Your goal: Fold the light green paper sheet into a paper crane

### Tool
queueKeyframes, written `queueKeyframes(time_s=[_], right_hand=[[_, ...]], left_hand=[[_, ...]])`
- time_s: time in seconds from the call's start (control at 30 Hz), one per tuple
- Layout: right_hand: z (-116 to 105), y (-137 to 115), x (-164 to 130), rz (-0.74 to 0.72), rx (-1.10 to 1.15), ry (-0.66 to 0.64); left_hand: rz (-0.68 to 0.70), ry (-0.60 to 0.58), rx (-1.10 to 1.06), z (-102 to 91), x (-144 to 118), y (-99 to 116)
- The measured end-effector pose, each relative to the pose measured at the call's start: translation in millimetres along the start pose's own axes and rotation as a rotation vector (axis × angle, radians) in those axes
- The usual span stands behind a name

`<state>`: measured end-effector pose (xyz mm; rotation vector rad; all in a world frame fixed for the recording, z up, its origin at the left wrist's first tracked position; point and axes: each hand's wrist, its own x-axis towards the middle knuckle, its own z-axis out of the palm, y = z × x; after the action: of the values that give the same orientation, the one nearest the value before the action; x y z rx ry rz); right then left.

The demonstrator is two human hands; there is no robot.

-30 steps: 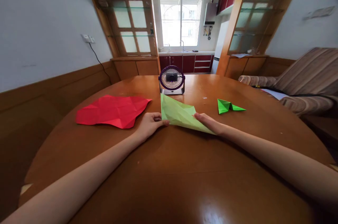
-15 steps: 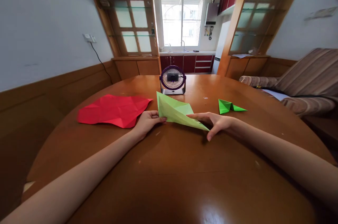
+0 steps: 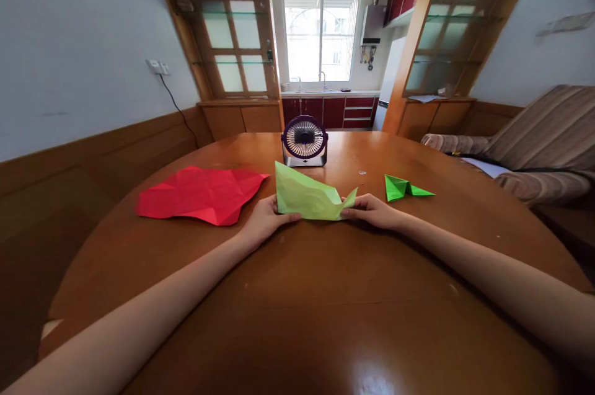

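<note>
Both hands, left point(image 3: 264, 221) and right point(image 3: 374, 211), on light green paper point(image 3: 309, 199) on round table point(image 3: 325, 296).

- A sheet of light green paper point(image 3: 309, 199) is lying near the middle of the round wooden table, partly folded, its surface creased and dull rather than glossy.
- Its near edge is running almost straight along the tabletop, while its far-left corner is standing up in a sharp point and its right corner is lifting into a smaller peak.
- The left end is being pinched between thumb and fingers, and the right corner is being gripped the same way, so the paper is spanning the gap between the two holds.
- The middle part is sagging slightly and showing several diagonal fold lines.
</note>
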<state>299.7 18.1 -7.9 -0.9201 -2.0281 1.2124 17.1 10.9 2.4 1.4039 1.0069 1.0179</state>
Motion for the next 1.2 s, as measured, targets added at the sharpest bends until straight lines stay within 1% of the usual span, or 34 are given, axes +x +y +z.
queueKeyframes(time_s=[0.17,0.27,0.43,0.53,0.67,0.73,0.83,0.9,0.97,1.0,1.03,1.07,1.1,1.13,1.17,1.2], right_hand=[[-1,-5,-1,0.07,0.063,0.053],[-1,-7,-2,0.079,0.038,0.053],[-1,-9,-2,-0.025,-0.03,0.015],[-4,-8,-4,-0.06,-0.105,0.009],[-8,-4,-7,-0.117,-0.18,-0.012],[-10,-2,-7,-0.15,-0.22,-0.041],[-13,-3,-5,-0.21,-0.247,-0.092],[-16,-8,-5,-0.239,-0.222,-0.156],[-18,-14,-6,-0.218,-0.149,-0.246],[-20,-18,-8,-0.182,-0.089,-0.288],[-21,-21,-9,-0.139,-0.019,-0.299],[-22,-24,-10,-0.108,0.055,-0.289],[-23,-26,-10,-0.093,0.111,-0.241],[-24,-27,-10,-0.09,0.144,-0.154],[-25,-27,-8,-0.097,0.143,-0.028],[-26,-26,-6,-0.112,0.111,0.13]], left_hand=[[-0.034,0.069,0.067,0.1,0,-1],[-0.041,0.071,0.088,-2.4,1,-2],[0.026,-0.053,0.161,-7.1,0,-3],[0.068,-0.12,0.2,-10.0,0,-2],[0.054,-0.195,0.22,-13.0,-3,1],[0.066,-0.179,0.21,-13.3,-5,4],[0.165,-0.094,0.184,-12.5,-6,6],[0.216,-0.077,0.157,-11.8,-6,6],[0.236,-0.099,0.146,-11.0,-6,6],[0.252,-0.103,0.158,-10.6,-7,6],[0.276,-0.098,0.185,-10.2,-7,6],[0.307,-0.083,0.222,-9.6,-7,7],[0.339,-0.06,0.26,-8.9,-8,8],[0.37,-0.036,0.293,-8.2,-9,10],[0.397,-0.018,0.319,-7.4,-10,11],[0.419,-0.008,0.345,-6.6,-11,13]])
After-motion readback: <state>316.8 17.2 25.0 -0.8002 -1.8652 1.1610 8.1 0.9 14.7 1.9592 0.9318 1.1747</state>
